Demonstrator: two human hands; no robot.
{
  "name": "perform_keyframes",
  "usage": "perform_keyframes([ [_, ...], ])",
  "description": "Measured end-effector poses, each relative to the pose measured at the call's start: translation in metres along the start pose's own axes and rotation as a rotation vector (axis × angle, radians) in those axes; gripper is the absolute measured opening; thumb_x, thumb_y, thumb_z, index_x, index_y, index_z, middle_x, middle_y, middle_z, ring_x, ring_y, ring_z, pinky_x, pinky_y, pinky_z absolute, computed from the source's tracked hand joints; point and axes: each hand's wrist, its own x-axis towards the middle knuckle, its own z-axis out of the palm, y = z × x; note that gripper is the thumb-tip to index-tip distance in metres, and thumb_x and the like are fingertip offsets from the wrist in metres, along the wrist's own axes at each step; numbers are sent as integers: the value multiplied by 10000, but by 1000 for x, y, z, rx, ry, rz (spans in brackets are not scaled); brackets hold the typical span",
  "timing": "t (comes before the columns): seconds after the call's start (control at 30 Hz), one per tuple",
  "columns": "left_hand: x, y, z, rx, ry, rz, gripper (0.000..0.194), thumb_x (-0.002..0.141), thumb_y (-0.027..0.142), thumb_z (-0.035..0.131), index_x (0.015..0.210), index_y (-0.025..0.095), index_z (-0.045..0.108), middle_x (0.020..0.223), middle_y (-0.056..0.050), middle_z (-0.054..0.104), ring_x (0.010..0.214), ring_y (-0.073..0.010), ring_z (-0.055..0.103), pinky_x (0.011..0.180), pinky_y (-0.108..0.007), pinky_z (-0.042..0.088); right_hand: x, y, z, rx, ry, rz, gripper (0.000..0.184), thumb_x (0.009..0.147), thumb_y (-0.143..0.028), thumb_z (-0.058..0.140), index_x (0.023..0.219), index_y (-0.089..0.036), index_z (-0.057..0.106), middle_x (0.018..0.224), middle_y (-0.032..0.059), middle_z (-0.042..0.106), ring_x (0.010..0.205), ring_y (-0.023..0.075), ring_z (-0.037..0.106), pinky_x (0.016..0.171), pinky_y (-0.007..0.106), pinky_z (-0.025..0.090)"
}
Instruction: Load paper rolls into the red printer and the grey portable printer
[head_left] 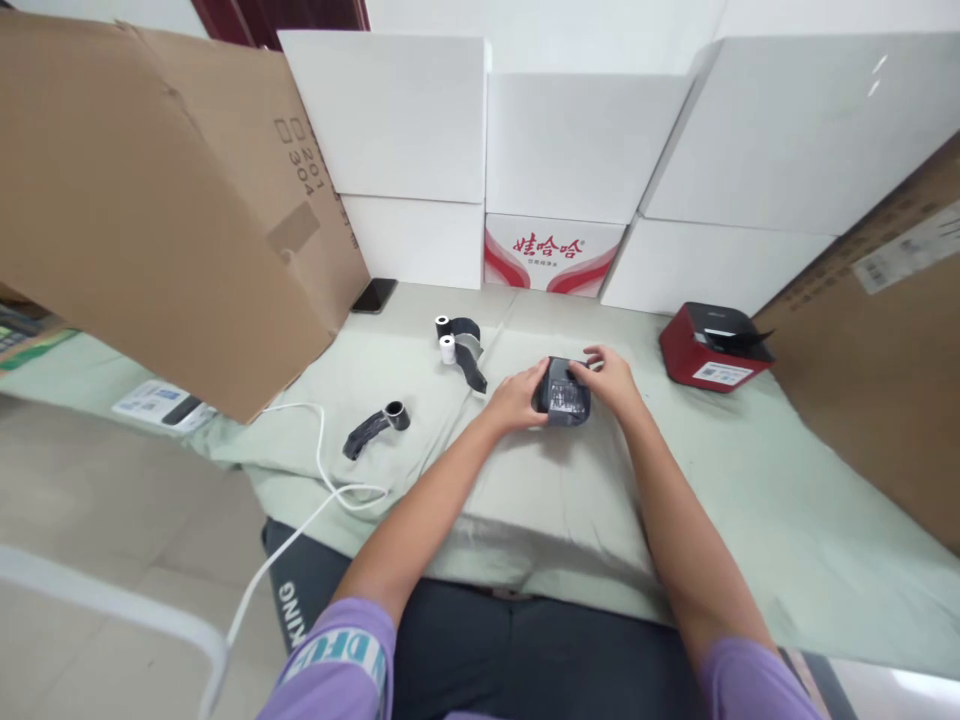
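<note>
A small black rounded device (566,393) with a printed label of fine text on its face is held above the cloth-covered table. My left hand (519,398) is closed around its left side, fingers at the top edge and thumb below. At its upper right corner, my right hand (609,377) pinches the edge, thumb on the face. To the left of the hands lie a white-cored roll with loose black ribbon (466,350) and another black roll (396,415) with a strip trailing from it. Whatever is under the device is hidden.
White boxes (555,150) stand stacked at the back. Brown cartons flank the table, one on the left (195,200) and one on the right (885,330). A red and black machine (712,345) sits at right. A phone (374,295) and a white cable (322,450) lie at left.
</note>
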Motion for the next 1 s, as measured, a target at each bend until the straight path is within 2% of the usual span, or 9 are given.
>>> perform_keyframes([
  [0.17, 1, 1, 1, -2, -24, -67, 1118, 702, 321, 747, 1645, 204, 157, 1614, -154, 425, 1417, -342, 504, 1173, -485, 398, -12, -58, 8, -367, -231, 221, 923, 673, -672, 750, 1392, -152, 497, 1306, 266, 553, 1120, 418, 651, 924, 511, 523],
  [0.27, 0, 3, -1, -10, -43, -90, 1146, 705, 317, 763, 1650, 207, 123, 1622, -158, 412, 1441, -341, 478, 1181, -488, 382, -14, -79, 19, -445, -248, 325, 968, 658, -619, 779, 1428, -150, 428, 1368, 282, 462, 1151, 430, 644, 934, 517, 519],
  [0.37, -2, 3, -6, -37, -43, -96, 1148, 750, 431, 780, 1651, 216, 103, 1640, -158, 379, 1478, -331, 433, 1196, -496, 354, -13, -78, 13, -394, -215, 315, 933, 665, -586, 775, 1407, -144, 421, 1389, 276, 424, 1157, 432, 643, 928, 507, 525],
  [0.47, -3, 3, -8, -42, -51, -104, 1140, 783, 540, 764, 1650, 213, 98, 1648, -169, 358, 1491, -323, 415, 1206, -498, 329, -14, -54, -12, -341, -114, 303, 982, 635, -554, 805, 1411, -107, 403, 1435, 319, 375, 1151, 440, 644, 919, 488, 531],
  [0.53, -3, 3, -7, -17, -70, -115, 1128, 791, 548, 760, 1649, 210, 109, 1644, -174, 361, 1484, -328, 424, 1208, -500, 313, -18, -28, -35, -337, -36, 299, 997, 589, -527, 842, 1384, -91, 429, 1415, 327, 420, 1155, 447, 634, 923, 480, 529],
  [0.63, -2, 3, -5, 11, -104, -130, 1108, 799, 523, 756, 1648, 204, 120, 1633, -167, 385, 1474, -325, 438, 1211, -481, 295, -29, 20, -76, -337, 54, 236, 972, 504, -465, 890, 1320, -131, 482, 1240, 250, 600, 1128, 432, 635, 913, 474, 534],
  [0.77, 0, 2, -3, 9, -125, -131, 1093, 809, 511, 736, 1652, 221, 105, 1626, -137, 410, 1466, -304, 450, 1219, -461, 269, -47, 82, -126, -397, 93, 305, 852, 521, -480, 863, 1236, -172, 517, 1144, 193, 665, 1051, 409, 663, 836, 491, 558],
  [0.87, 1, 2, -1, 14, -125, -126, 1085, 809, 505, 736, 1652, 221, 114, 1629, -130, 408, 1468, -303, 447, 1221, -462, 264, -53, 112, -148, -458, 122, 416, 880, 515, -476, 873, 1251, -143, 525, 1179, 240, 656, 1086, 440, 652, 830, 514, 561],
  [1.0, -3, 1, 0, 33, -97, -127, 1022, 811, 500, 740, 1636, 208, 211, 1627, -139, 408, 1465, -323, 447, 1219, -476, 286, -49, 133, -161, -404, 135, 506, 922, 476, -418, 911, 1263, -126, 530, 1248, 274, 627, 1138, 439, 633, 871, 492, 541],
])
